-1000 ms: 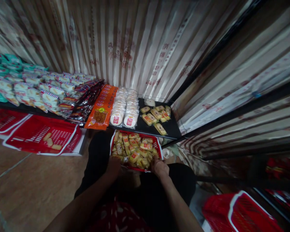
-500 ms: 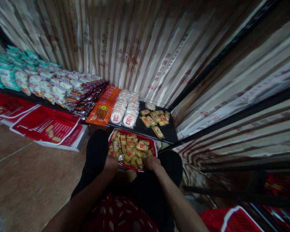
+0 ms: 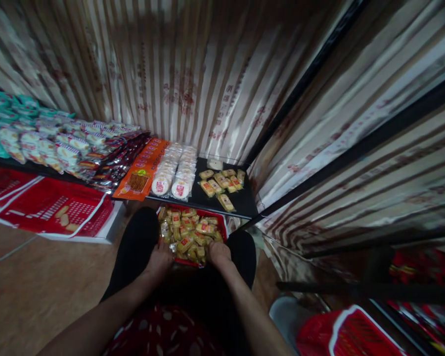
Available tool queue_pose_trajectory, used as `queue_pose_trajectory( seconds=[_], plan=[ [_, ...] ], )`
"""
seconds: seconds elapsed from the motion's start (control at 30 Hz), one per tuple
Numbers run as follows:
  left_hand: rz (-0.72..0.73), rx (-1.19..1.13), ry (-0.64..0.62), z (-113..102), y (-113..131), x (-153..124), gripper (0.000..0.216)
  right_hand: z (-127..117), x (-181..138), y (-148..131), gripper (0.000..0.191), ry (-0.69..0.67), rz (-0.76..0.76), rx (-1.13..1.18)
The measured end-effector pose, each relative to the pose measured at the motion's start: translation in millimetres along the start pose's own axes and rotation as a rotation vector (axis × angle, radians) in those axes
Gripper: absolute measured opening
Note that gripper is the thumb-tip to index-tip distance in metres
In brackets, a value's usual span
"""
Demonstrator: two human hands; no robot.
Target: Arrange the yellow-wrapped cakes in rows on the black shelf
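A red basket [image 3: 225, 226] full of small yellow-wrapped snack packs [image 3: 187, 230] sits between my knees, up against the front of a black shelf. At its near left corner, my left hand [image 3: 162, 257] is closed on the rim, fingertips beside the packs. My right hand [image 3: 218, 253] is closed at the near right corner, its fingers curled over the edge against the packs; the thumb side is partly hidden. Just beyond the basket, several loose yellow packs [image 3: 222, 183] lie on the black shelf [image 3: 244, 205].
Left along the shelf stand two rows of white round packs [image 3: 181, 188], an orange bag [image 3: 135, 180] and bags in white and teal. Red bags [image 3: 59, 207] lie at floor level. A striped curtain [image 3: 163, 74] hangs behind; black metal bars [image 3: 311, 178] cross at right.
The view has turned, so the shelf and basket appear farther left and slightly lower. Both hands have stayed at the basket's near corners.
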State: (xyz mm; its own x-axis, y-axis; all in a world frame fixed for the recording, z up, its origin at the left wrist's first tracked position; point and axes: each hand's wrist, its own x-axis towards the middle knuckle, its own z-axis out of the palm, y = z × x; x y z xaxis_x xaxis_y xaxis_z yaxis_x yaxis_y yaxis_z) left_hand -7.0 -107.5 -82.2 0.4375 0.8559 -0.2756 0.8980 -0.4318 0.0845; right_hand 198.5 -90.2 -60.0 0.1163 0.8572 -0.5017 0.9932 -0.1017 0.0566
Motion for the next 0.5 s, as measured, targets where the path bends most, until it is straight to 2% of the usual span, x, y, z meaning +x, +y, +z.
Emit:
queue_pose_trajectory(
  seconds=[0.23, 0.3, 0.4, 0.5],
  plan=[
    [0.014, -0.14, 0.048, 8, -7, 5, 0.028, -9, -1, 2, 0.033, 0.059, -0.045, 0.072],
    [0.007, -0.157, 0.017, 9, -8, 9, 0.028, -6, 0, 5, 0.032, 0.087, -0.067, 0.117],
    [-0.001, -0.197, -0.043, 4, -8, 15, 0.028, -1, 3, 11, 0.031, 0.105, -0.113, 0.232],
    [-0.015, -0.264, -0.018, -9, -7, 20, 0.028, -2, 9, 18, 0.037, 0.129, -0.241, 0.415]
  ],
)
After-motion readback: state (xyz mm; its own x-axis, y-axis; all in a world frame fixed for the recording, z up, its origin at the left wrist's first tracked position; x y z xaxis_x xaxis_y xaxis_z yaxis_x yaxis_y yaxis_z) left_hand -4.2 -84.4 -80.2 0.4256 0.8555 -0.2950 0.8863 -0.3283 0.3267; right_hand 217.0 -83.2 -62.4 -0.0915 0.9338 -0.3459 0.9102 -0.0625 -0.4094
